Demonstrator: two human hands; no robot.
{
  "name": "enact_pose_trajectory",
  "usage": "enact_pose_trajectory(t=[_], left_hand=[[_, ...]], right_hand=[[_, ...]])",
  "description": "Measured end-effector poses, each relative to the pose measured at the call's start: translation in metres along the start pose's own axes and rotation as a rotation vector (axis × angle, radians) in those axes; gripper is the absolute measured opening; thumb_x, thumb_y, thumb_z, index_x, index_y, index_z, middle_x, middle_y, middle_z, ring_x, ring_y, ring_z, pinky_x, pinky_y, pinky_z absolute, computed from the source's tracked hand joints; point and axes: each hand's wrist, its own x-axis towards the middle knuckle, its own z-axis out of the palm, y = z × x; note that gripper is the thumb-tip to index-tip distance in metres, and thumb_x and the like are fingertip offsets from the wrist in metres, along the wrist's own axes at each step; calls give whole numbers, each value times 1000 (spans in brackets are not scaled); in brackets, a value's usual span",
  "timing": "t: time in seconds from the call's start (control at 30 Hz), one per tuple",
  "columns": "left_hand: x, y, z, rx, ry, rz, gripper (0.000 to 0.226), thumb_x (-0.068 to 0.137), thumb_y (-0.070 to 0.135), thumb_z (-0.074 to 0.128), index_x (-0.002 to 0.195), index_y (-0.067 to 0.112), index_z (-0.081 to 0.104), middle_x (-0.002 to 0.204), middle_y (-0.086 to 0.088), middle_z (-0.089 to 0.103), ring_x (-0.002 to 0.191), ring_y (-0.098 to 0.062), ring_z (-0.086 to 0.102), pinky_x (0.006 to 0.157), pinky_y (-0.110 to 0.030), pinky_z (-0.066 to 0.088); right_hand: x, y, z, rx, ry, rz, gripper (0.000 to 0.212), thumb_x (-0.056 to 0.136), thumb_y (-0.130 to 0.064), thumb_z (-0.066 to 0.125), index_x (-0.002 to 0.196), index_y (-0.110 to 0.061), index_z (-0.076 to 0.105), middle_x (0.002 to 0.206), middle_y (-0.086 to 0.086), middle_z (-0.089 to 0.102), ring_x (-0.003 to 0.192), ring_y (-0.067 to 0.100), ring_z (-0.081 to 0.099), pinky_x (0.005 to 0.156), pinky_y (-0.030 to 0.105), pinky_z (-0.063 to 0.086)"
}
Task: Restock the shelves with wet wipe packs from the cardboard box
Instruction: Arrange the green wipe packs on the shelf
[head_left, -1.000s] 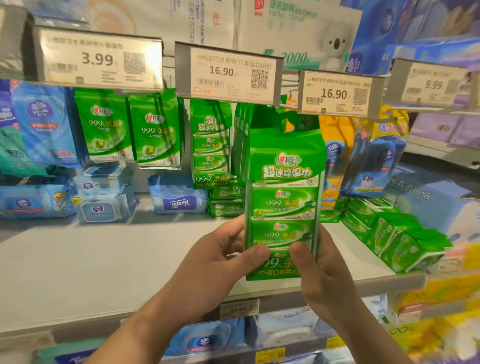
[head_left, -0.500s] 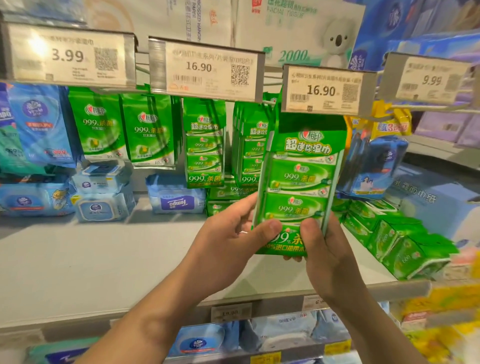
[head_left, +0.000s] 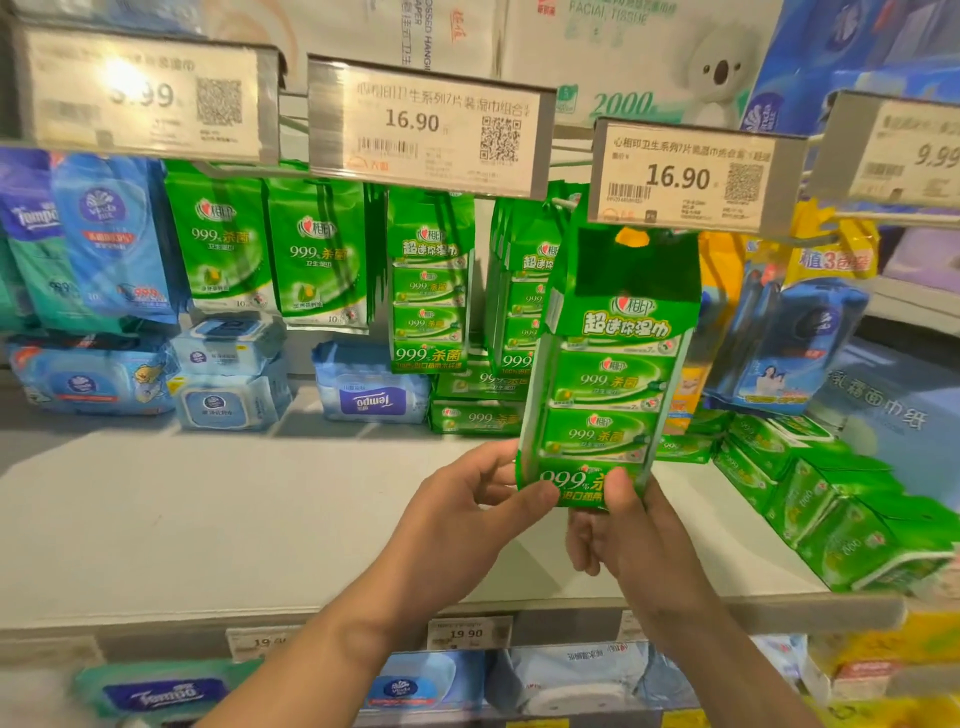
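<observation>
- Left hand (head_left: 467, 512) and right hand (head_left: 631, 535) both pinch the green wipe pack's (head_left: 605, 384) bottom edge.
- Pack upright at 1 o'clock, its top just under the 16.90 price tag (head_left: 691, 179), above the shelf (head_left: 234, 519).

A tall green wipe pack (head_left: 608, 374), upright with a slight tilt, printed "999", its top just under the right 16.90 price tag (head_left: 691, 179).

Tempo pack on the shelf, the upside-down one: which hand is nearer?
Left. The left hand grips the green multipack at its lower left corner, on the side toward the Tempo pack. The right hand grips the bottom edge, farther right.
</observation>
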Motion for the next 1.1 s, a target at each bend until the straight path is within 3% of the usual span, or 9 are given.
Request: enact_pose_trajectory(t=[0.1,0.2,0.3,0.43,0.63,0.73,0.83,0.93,1.1], left_hand=[[5,3,0,-27,69,14,24,94,27,64,116,35,68,88,17,72,84,-4,61,82,-30,49],[17,3,-1,-80,134,-59,16,94,30,64,108,34,72,76,10,60,79,-8,56,83,-45,53],[32,1,-4,-102,181,-134,16,93,37,64,105,30,72,86,-4,58,79,-9,57,79,-38,56],[51,3,-7,-80,214,-182,22,93,42,64,103,24,71,90,-3,66,77,-6,60,72,-31,53],[68,9,-5,-77,246,-288,28,93,45,62,100,19,68,107,-8,72,80,-12,61,71,-33,53],[69,8,-5,-61,243,-336,26,94,47,59,104,25,69,109,-2,72,86,-15,64,77,-37,56],[63,7,-5,-52,216,-354,23,96,49,55,113,38,64,110,10,70,94,-15,65,88,-41,56],[51,2,-6,-33,248,-391,55,94,57,50,146,40,40,126,19,62,101,-11,66,89,-38,58],[16,-5,-20,192,253,-379,61,91,66,44,145,39,43,143,16,53,127,-7,52,112,-34,38]], right_hand=[[9,1,8,1,-5,-9,49,93,-57,44,103,-10,54,63,8,48,51,24,45,49,29,37],[22,-8,19,-13,2,-18,40,100,-48,38,88,-15,58,61,7,45,49,17,42,48,25,34],[40,-8,27,138,21,25,45,102,-52,45,105,-10,62,63,3,46,53,16,42,51,29,33],[63,-2,31,255,107,147,55,106,-44,45,127,6,48,61,6,46,48,16,45,48,30,35],[86,-1,38,301,211,176,35,105,-42,49,124,-14,38,56,4,47,45,17,48,48,32,36],[88,-1,40,311,231,209,37,106,-40,49,131,-18,36,59,4,49,45,17,50,49,32,37],[83,-1,39,352,206,227,30,106,-40,49,113,-12,42,67,8,50,48,18,53,50,32,37],[74,4,40,369,168,277,35,106,-43,48,109,-9,47,73,11,54,53,22,57,52,33,42],[52,19,48,172,86,393,29,106,-39,50,110,-12,58,81,10,66,63,25,64,63,37,48]])
